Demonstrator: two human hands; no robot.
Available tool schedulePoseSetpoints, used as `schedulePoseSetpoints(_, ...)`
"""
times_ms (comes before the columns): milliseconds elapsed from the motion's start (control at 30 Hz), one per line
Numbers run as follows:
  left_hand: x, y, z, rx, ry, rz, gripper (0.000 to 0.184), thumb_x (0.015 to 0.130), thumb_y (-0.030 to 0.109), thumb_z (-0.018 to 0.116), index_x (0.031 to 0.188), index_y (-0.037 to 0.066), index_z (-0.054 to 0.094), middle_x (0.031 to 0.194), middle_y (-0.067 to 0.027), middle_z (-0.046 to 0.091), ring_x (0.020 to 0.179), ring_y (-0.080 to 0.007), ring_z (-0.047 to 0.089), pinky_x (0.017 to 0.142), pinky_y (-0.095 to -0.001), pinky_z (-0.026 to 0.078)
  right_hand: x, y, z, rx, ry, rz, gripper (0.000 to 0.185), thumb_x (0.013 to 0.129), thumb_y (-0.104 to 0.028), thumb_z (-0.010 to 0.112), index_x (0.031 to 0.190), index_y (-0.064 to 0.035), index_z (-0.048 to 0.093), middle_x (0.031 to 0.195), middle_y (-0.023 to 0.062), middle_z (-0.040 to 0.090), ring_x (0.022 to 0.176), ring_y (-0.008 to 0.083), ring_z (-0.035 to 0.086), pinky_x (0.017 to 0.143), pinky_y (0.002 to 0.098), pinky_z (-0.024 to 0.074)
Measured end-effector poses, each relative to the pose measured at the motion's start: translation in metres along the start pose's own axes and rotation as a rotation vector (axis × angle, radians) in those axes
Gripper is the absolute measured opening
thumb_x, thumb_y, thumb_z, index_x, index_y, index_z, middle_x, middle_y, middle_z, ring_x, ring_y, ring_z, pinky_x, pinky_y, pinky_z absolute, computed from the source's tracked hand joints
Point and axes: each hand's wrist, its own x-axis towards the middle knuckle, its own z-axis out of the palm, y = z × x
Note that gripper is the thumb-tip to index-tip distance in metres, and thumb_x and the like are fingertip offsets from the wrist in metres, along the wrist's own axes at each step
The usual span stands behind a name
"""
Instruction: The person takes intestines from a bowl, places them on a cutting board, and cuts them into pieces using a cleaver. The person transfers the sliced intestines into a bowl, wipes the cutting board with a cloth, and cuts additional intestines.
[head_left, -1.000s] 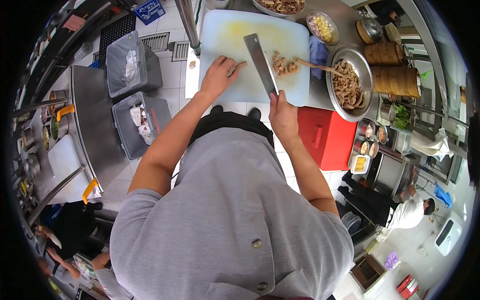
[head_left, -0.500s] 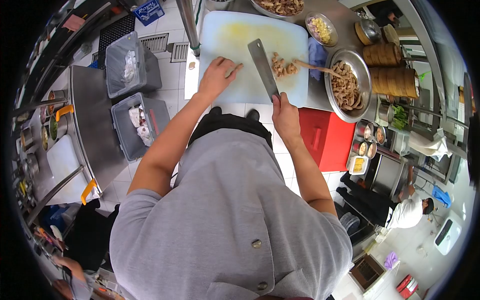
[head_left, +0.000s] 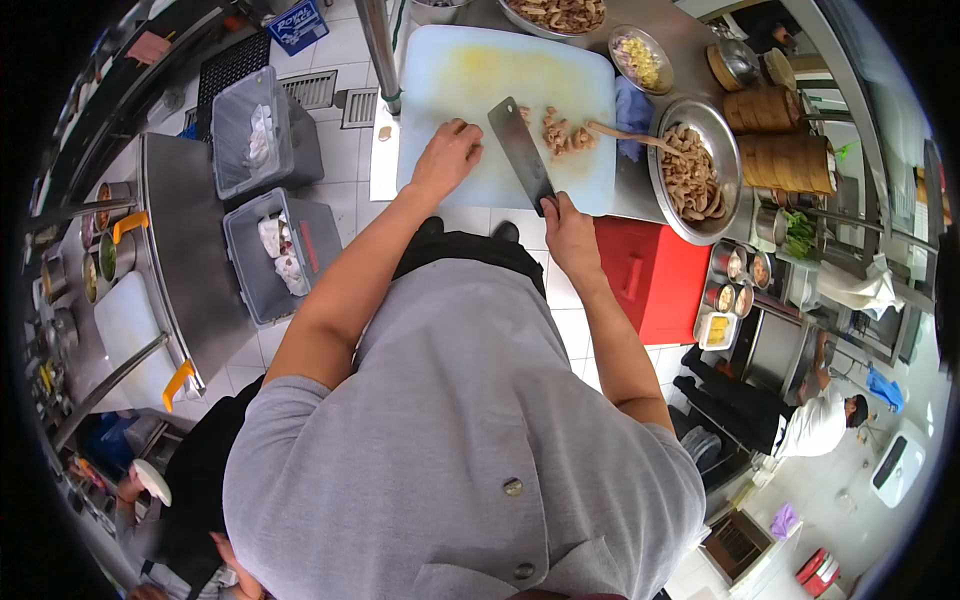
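Here the right hand [head_left: 572, 236] grips a cleaver [head_left: 521, 152]; the left hand [head_left: 445, 158] half-curls, any hold unclear.

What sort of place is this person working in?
Probably a restaurant or other commercial kitchen: there's a cleaver over a cutting board, a metal bowl of cut food beside it, and stacked bamboo steamers.

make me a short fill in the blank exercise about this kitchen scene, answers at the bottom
1. The cleaver is held in the person's ____.
2. The left hand is over the pale ____.
3. In the picture, the chopped pieces lie to the ____ of the cleaver.
4. The box beside the right forearm is coloured ____.

Missing words: right hand; cutting board; right; red.
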Motion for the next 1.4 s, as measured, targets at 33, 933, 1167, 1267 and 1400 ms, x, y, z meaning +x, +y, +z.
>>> schedulePoseSetpoints(33,0.001,-0.001,0.001,-0.006,0.017,-0.017,0.016,0.089,0.010,0.074,0.102,0.005,0.067,0.100,-0.0138,0.065,0.098,-0.0346,0.066,0.084,-0.0454,0.056,-0.002,0.000,-0.007,0.065,0.041,-0.010,0.026,0.108,-0.031,0.053,0.105,-0.0048,0.057,0.080,0.0280,0.069,0.080,0.0527,0.067,0.070,0.0612,0.0518)
schedulePoseSetpoints(933,0.064,0.029,0.073,0.016,-0.123,0.155,0.098,0.087,0.050,0.079,0.161,0.008,0.031,0.163,-0.0231,0.035,0.152,-0.0425,0.031,0.126,-0.0497,0.028,0.003,0.058,-0.023,0.615,0.090,0.468,0.031,0.108,-0.033,0.058,0.108,-0.0025,0.062,0.064,0.0118,0.061,0.050,0.0244,0.063,0.046,0.0414,0.0501)
schedulePoseSetpoints(1167,0.066,0.046,0.095,0.048,0.000,0.119,0.088,0.093,0.055,0.072,0.156,0.002,0.039,0.161,-0.0242,0.039,0.152,-0.0441,0.031,0.127,-0.0536,0.024,0.019,0.041,0.005,1.054,-0.083,0.510,0.027,0.109,-0.035,0.058,0.114,-0.0087,0.056,0.065,-0.0013,0.051,0.045,0.0091,0.047,0.039,0.0274,0.0407)
schedulePoseSetpoints(1267,0.064,0.045,0.104,-0.073,0.132,0.047,0.065,0.099,0.042,0.067,0.149,0.005,0.047,0.160,-0.0209,0.040,0.149,-0.0427,0.036,0.122,-0.0515,0.035,0.024,0.020,0.018,1.068,-0.173,0.453,0.029,0.110,-0.031,0.054,0.113,-0.0024,0.056,0.065,0.0014,0.052,0.043,0.0111,0.047,0.038,0.0292,0.0418)
schedulePoseSetpoints(1400,0.066,0.046,0.101,-0.207,0.329,-0.032,0.038,0.103,0.021,0.063,0.135,0.001,0.061,0.150,-0.0227,0.051,0.137,-0.0411,0.051,0.113,-0.0471,0.045,0.030,-0.002,0.027,1.162,-0.176,0.446,0.028,0.111,-0.030,0.054,0.107,-0.0022,0.054,0.064,0.0011,0.051,0.042,0.0113,0.047,0.038,0.0292,0.0418)
